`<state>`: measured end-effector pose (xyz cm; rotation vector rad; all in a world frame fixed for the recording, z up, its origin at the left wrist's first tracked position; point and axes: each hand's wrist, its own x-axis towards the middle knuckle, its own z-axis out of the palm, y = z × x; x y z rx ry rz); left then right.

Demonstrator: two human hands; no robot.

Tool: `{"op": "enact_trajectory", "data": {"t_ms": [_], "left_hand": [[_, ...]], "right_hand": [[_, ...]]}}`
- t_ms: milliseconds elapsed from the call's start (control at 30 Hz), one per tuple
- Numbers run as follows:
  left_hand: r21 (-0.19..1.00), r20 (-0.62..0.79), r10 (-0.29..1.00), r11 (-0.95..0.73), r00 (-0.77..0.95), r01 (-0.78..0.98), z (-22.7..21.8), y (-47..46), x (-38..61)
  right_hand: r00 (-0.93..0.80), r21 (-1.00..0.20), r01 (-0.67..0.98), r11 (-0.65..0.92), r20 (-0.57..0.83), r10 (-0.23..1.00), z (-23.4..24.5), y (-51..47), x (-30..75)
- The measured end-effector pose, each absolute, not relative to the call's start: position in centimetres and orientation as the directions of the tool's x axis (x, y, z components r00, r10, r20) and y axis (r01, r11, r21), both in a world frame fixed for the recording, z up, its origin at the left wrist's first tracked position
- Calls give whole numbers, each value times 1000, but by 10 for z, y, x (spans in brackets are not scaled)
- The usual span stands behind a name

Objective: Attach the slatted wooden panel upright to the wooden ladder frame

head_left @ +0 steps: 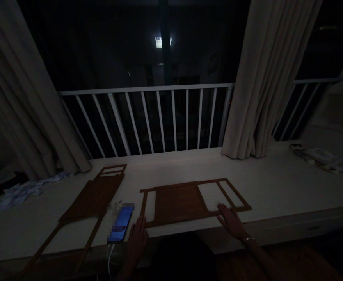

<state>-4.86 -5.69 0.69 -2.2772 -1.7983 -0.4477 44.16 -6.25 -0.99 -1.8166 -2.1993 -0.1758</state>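
Both palms spread flat, pinning the wooden panel (185, 202) at the desk's (291, 191) front edge: left hand (137, 238) beside the phone (121, 222); right hand (231, 220) on its slats.

Your left hand (136, 238) runs off the bottom edge at the wrist, and your right forearm fades into darkness at lower right. The left wooden frame (80, 212) is cut off at the lower left. The phone (120, 223) screen is blurred. The crumpled items at far right (317, 158) are too dim to identify.
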Motion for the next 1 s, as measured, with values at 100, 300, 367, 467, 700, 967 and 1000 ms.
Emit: {"op": "enact_trajectory", "data": {"t_ms": [100,300,367,467,700,967,1000], "left_hand": [[31,351,915,-227,202,973,8,-58,-47],[25,345,919,-211,189,977,7,-56,-47],[30,346,918,-215,192,976,6,-55,-48],[48,351,913,-240,209,969,2,-54,-50],[17,370,904,-238,215,971,-3,-52,-51],[-74,439,859,-259,265,963,-12,-48,-56],[-85,445,854,-259,269,962,-12,-48,-56]], "right_hand": [[-164,-90,976,197,291,943,-13,-61,443],[-169,-97,974,207,304,938,-18,-59,444],[-170,-90,974,206,303,938,-19,-58,445],[-174,-83,975,207,302,937,-19,-58,445],[-184,-79,973,218,308,933,-17,-57,444],[-193,-48,974,223,348,917,-24,-54,447],[-195,-44,974,224,351,916,-25,-54,447]]}}
